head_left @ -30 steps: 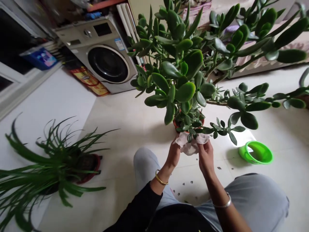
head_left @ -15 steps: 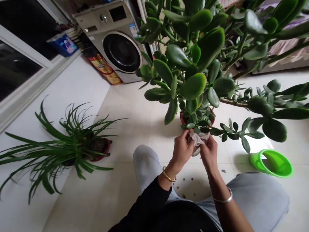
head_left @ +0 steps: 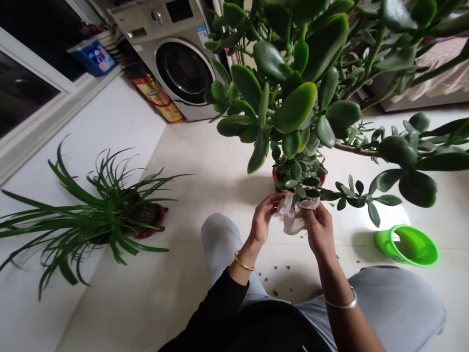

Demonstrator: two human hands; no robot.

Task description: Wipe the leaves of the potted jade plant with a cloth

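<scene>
Fingers of both hands are closed and pinch a crumpled white tissue together. The left hand, with a gold bangle, is on one side of it, and the right hand, with a silver bangle, is on the other side. The tissue is just below the leaves of a big jade plant, near its orange-red pot; it is hard to tell if it touches the pot. Small dark bits lie on the floor between the knees. A green basin lies tilted to the right, and a long-leaved plant in a red pot stands to the left, with a washing machine farther away.
</scene>
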